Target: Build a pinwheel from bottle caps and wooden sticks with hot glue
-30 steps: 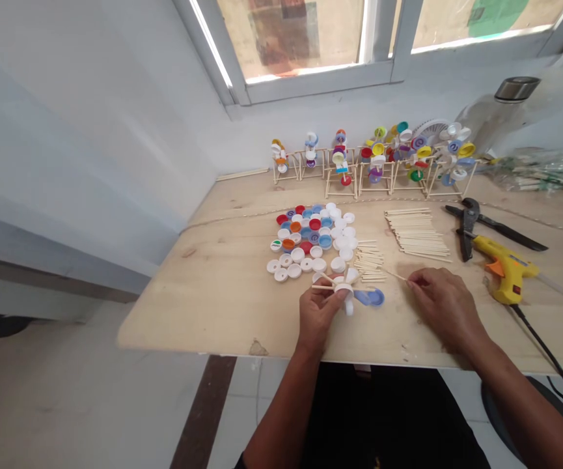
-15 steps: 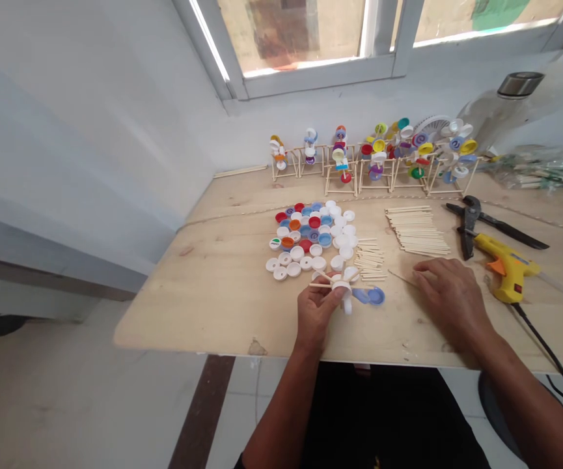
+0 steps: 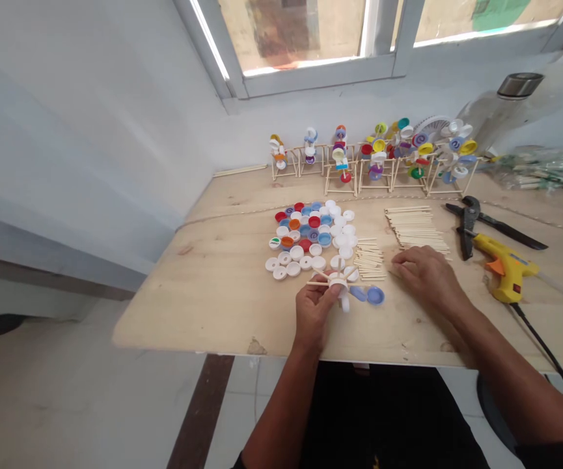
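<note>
A small cap wheel (image 3: 338,281) is held by the left hand (image 3: 313,309) over the near part of the wooden table (image 3: 203,286). Its white ring is pinched by the left thumb and fingers, which are clamped on it. Thin sticks are spread out from the ring, and a white cap is seen on its near side. Just to the right, two light blue caps (image 3: 375,296) are seen; whether the left one is joined to the wheel cannot be told.

The right hand (image 3: 422,273) is held low over the table, with its fingers bent and close together. Whether a stick is pinched by them cannot be told. A pile of short sticks (image 3: 370,260) is seen just to its left, and a row of long sticks (image 3: 415,228) is laid out on its far side, partly covered by the hand.

Farther off and to the left, many bottle caps (image 3: 314,222) are laid close together: white, red, blue and orange. On the right, a yellow glue gun (image 3: 507,270) is laid near a black hand tool (image 3: 508,233). At the far side, bright cap wheels on stick frames (image 3: 341,156) are lined up by the wall, under a window (image 3: 317,88). To their right, a clear bottle with a shiny lid (image 3: 520,86) and a plastic bag of sticks (image 3: 549,169) are seen.
</note>
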`<action>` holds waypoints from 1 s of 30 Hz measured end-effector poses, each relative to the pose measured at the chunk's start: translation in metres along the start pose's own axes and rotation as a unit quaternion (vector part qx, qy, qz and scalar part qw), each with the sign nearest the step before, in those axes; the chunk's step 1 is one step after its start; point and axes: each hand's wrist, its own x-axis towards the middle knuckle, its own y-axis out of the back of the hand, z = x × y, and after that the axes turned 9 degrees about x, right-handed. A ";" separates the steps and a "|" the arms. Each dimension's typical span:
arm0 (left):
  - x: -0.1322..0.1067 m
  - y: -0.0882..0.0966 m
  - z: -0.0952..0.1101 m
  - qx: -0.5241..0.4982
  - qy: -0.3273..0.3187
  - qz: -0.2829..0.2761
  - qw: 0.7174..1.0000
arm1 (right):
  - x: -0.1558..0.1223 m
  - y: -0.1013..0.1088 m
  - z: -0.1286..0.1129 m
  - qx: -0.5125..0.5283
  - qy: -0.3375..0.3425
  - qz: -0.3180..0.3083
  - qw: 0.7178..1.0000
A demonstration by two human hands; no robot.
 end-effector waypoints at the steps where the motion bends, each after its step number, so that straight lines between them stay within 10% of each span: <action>1: 0.000 0.000 0.000 0.003 -0.002 0.000 1.000 | 0.001 -0.003 -0.004 0.019 0.012 -0.020 1.000; 7: 0.001 0.000 -0.002 -0.007 0.003 0.022 1.000 | 0.002 -0.009 -0.015 0.036 0.092 -0.098 0.990; 30: 0.002 -0.002 -0.001 0.006 0.008 0.032 0.999 | -0.001 -0.011 -0.025 -0.104 0.154 -0.061 0.981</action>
